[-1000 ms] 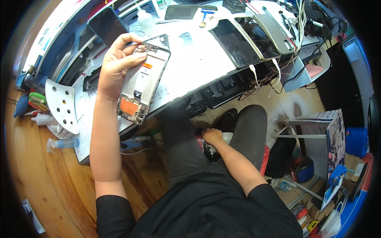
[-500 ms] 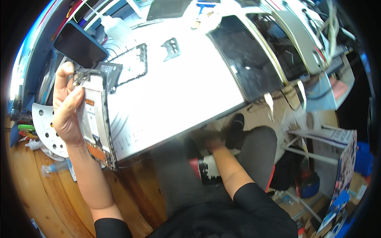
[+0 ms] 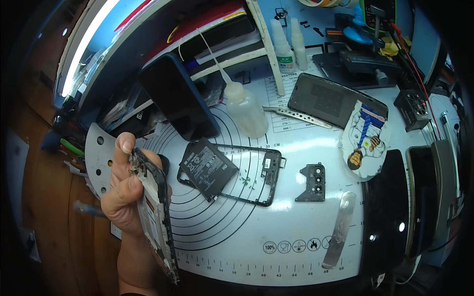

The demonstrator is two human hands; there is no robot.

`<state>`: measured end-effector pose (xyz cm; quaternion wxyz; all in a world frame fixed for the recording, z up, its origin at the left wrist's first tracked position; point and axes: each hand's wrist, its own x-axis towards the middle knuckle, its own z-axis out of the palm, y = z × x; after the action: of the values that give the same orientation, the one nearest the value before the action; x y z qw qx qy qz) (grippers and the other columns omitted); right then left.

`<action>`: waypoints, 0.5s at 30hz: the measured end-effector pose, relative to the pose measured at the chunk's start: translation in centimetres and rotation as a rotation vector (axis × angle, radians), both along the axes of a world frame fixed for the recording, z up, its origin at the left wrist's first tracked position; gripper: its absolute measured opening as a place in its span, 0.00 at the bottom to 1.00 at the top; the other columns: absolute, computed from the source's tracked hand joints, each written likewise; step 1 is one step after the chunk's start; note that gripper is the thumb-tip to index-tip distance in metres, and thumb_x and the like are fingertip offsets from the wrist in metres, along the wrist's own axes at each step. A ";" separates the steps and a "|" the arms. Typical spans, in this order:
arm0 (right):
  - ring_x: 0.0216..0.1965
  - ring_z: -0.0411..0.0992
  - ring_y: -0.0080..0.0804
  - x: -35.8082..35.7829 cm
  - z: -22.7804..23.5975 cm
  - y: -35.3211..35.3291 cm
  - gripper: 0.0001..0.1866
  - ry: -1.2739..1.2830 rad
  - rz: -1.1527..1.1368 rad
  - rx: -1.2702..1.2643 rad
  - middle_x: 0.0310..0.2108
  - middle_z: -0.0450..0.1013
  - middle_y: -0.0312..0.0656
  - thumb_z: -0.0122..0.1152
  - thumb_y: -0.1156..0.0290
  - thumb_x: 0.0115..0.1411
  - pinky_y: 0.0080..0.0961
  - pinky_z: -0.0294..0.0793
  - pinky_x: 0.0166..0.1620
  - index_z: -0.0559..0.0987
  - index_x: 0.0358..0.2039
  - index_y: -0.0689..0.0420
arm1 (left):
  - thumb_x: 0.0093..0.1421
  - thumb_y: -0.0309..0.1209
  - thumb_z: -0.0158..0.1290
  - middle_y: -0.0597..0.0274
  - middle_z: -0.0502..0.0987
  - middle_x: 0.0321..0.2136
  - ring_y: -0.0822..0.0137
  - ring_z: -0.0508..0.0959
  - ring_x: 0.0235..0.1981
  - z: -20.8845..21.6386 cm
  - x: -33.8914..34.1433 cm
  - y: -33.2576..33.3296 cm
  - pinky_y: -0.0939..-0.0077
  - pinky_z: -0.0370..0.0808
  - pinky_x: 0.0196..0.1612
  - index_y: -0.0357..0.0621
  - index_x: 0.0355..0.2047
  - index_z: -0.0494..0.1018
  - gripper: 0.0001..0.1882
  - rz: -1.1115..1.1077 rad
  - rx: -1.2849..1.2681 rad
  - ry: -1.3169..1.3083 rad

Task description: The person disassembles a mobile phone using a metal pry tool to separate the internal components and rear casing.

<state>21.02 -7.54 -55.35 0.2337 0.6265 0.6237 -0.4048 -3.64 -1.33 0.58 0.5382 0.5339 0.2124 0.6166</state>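
Note:
My left hand (image 3: pixel 121 202) is closed on a stripped phone chassis (image 3: pixel 159 212). Thumb and fingers grip its upper end, and it is seen nearly edge-on, tilted above the white mat's left side. Beyond it, a black phone battery (image 3: pixel 210 170) lies partly over a black phone mid-frame (image 3: pixel 274 189). A small black bracket (image 3: pixel 315 183) with round holes is to the right of that frame. Further right rests a thin metal strip (image 3: pixel 340 231). My right hand is out of the picture.
A blue-edged phone (image 3: pixel 178 96) leans by the shelf, beside a clear squeeze bottle (image 3: pixel 250 116). Tweezers (image 3: pixel 296 117) touch a dark phone panel (image 3: pixel 323 93). A printed oval piece (image 3: pixel 364 145) lies near it. Dark phones (image 3: pixel 385 217) line the right side. A perforated white plate (image 3: pixel 97 153) stands left.
The view has swung up and left toward the shelf. My right hand, low by my legs before, has left the picture. The chassis in my left hand has turned more edge-on.

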 end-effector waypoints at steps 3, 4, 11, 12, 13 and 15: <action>0.62 0.73 0.52 -0.4 -0.5 0.6 0.24 -0.010 0.005 -0.002 0.59 0.76 0.54 0.56 0.57 0.66 0.42 0.72 0.64 0.83 0.56 0.58 | 0.67 0.20 0.52 0.43 0.75 0.37 0.70 0.73 0.10 0.0 -0.2 -0.2 0.79 0.65 0.09 0.41 0.57 0.53 0.24 -0.019 -0.029 -0.040; 0.61 0.73 0.52 -0.4 -0.7 0.7 0.24 -0.014 0.006 -0.006 0.59 0.76 0.55 0.56 0.57 0.66 0.42 0.72 0.63 0.83 0.56 0.58 | 0.67 0.20 0.51 0.43 0.75 0.37 0.70 0.73 0.10 0.0 0.0 -0.1 0.79 0.65 0.09 0.41 0.57 0.53 0.24 -0.022 -0.033 -0.034; 0.61 0.74 0.52 -0.6 -1.5 1.2 0.24 -0.021 -0.006 -0.013 0.58 0.76 0.55 0.56 0.57 0.66 0.42 0.72 0.63 0.82 0.55 0.59 | 0.62 0.16 0.50 0.32 0.76 0.33 0.63 0.75 0.10 -0.1 1.5 -0.7 0.75 0.74 0.09 0.45 0.53 0.54 0.24 0.014 -0.146 -0.150; 0.60 0.74 0.52 -0.4 -1.6 1.2 0.24 -0.023 -0.011 -0.019 0.58 0.76 0.55 0.56 0.57 0.66 0.42 0.72 0.63 0.82 0.55 0.59 | 0.62 0.16 0.50 0.32 0.76 0.33 0.63 0.75 0.11 -0.2 1.4 -0.8 0.74 0.73 0.09 0.46 0.53 0.54 0.24 0.014 -0.149 -0.155; 0.60 0.74 0.52 -0.4 -1.7 1.3 0.24 -0.023 -0.010 -0.019 0.58 0.76 0.55 0.56 0.57 0.66 0.42 0.72 0.63 0.82 0.55 0.59 | 0.62 0.16 0.50 0.31 0.76 0.33 0.63 0.76 0.11 -0.2 1.4 -0.7 0.74 0.73 0.08 0.46 0.53 0.54 0.24 0.015 -0.151 -0.161; 0.60 0.74 0.52 -0.4 -1.7 1.2 0.24 -0.024 -0.013 -0.022 0.58 0.76 0.55 0.57 0.57 0.66 0.42 0.73 0.63 0.82 0.55 0.59 | 0.61 0.16 0.50 0.32 0.76 0.33 0.63 0.75 0.10 -0.2 1.5 -0.6 0.74 0.72 0.08 0.45 0.53 0.54 0.24 0.024 -0.155 -0.152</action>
<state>20.64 -6.34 -57.03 0.2454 0.6326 0.6126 -0.4055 -2.12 -1.95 0.37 0.5850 0.4397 0.2245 0.6435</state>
